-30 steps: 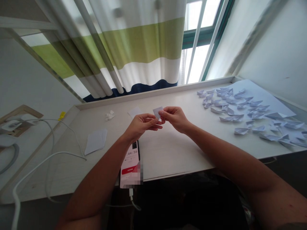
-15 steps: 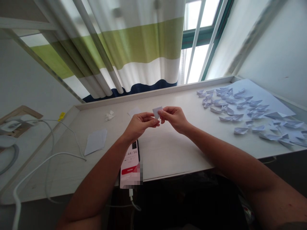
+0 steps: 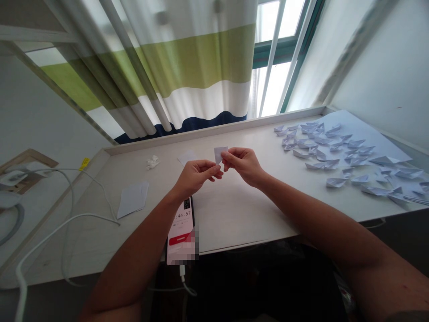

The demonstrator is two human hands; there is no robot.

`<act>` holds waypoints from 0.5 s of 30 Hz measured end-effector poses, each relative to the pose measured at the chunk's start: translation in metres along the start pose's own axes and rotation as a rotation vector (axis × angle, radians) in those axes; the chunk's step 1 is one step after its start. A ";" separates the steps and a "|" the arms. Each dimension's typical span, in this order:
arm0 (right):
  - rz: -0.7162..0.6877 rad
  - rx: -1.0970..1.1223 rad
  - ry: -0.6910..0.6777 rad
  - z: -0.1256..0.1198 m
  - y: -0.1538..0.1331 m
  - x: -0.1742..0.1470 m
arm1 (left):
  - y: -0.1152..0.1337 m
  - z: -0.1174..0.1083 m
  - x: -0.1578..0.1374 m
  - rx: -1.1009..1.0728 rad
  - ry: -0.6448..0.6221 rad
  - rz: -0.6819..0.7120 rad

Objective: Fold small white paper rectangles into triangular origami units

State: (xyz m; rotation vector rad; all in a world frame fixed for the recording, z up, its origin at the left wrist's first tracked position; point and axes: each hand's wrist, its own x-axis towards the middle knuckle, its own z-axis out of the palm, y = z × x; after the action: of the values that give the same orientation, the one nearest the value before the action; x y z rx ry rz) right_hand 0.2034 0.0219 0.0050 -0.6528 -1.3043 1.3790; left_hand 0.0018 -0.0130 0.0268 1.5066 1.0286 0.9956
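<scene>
Between my two hands, above the middle of the desk, is a small folded piece of white paper (image 3: 219, 153). My right hand (image 3: 241, 164) pinches its right side between thumb and fingers. The fingers of my left hand (image 3: 197, 175) are closed at the paper's lower left corner, thumb on top. Off to the right lie many folded paper boats (image 3: 322, 164), spread in loose rows. A stack of white paper sheets (image 3: 132, 199) lies left of my left forearm, and another sheet (image 3: 186, 156) lies behind my left hand.
A phone (image 3: 181, 235) with a running timer lies at the front edge, its charging cable (image 3: 182, 273) hanging down. White cables (image 3: 90, 215) cross the left side. Crumpled tissue (image 3: 153, 162) lies at the back left. Larger paper (image 3: 365, 134) lies under some boats; a curtain (image 3: 201, 58) hangs behind.
The folded paper has turned a little and now stands more upright between my fingers. My left fingers have shifted slightly down along its lower edge. The phone's timer has advanced one second.
</scene>
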 end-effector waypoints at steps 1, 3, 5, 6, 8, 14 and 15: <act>0.001 0.002 -0.001 0.000 0.000 0.000 | 0.001 0.001 0.000 0.020 0.008 0.013; 0.006 0.003 -0.002 0.001 0.001 -0.001 | 0.001 0.002 -0.001 0.050 0.009 0.035; 0.020 0.011 -0.008 0.001 0.001 -0.001 | 0.002 0.002 -0.001 0.061 0.014 0.051; 0.032 0.018 -0.021 0.001 0.001 -0.001 | 0.002 0.002 -0.001 0.061 0.022 0.057; 0.052 0.028 -0.059 0.000 0.001 -0.001 | 0.002 0.002 -0.001 0.051 0.046 0.062; 0.023 -0.036 -0.129 -0.001 0.004 -0.002 | 0.001 0.000 0.000 0.053 0.025 0.018; 0.017 -0.046 -0.130 -0.002 0.005 -0.002 | 0.001 0.001 0.001 0.041 0.026 0.029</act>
State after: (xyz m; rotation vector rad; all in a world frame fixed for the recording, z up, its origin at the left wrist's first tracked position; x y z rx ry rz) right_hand 0.2038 0.0214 -0.0001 -0.6156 -1.4398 1.4283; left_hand 0.0027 -0.0127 0.0277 1.5496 1.0541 1.0217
